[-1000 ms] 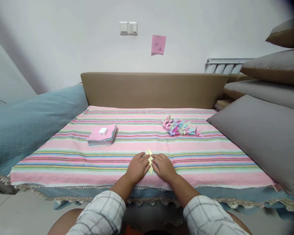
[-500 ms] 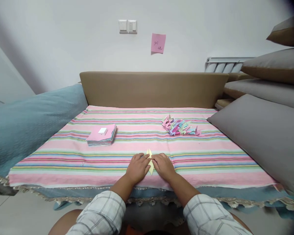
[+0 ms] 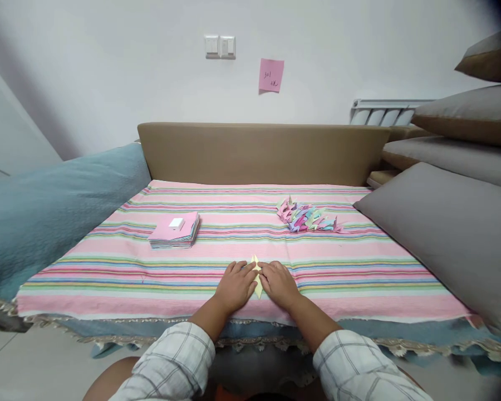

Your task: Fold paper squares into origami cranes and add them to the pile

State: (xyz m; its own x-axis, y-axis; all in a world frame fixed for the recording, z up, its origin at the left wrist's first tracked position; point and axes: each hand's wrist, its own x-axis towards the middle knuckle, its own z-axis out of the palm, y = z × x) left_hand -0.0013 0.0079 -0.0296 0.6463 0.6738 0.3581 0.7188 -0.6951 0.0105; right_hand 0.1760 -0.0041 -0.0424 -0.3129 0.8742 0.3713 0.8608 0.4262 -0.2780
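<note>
A narrow piece of yellow origami paper (image 3: 258, 291), folded to a pointed diamond, lies on the striped cloth right in front of me. My left hand (image 3: 235, 285) rests over its left edge, thumb and fingertips closed on the paper. From the other side my right hand (image 3: 279, 284) grips the right edge, its fingers bent and the tips near those of the left. Only the paper's top point and its lower tip show between the hands. The creases under my fingers are hidden.
A stack of coloured square paper (image 3: 173, 229) with a small white block (image 3: 176, 224) on top sits to the left. Several folded paper cranes (image 3: 307, 216) are heaped at the back right. Grey cushions (image 3: 451, 223) line the right side, and a brown backrest (image 3: 263, 153) stands behind.
At the paper's top, two separate points showed before; now they look like one point. Both hands have hardly moved, and the view has shifted slightly.
</note>
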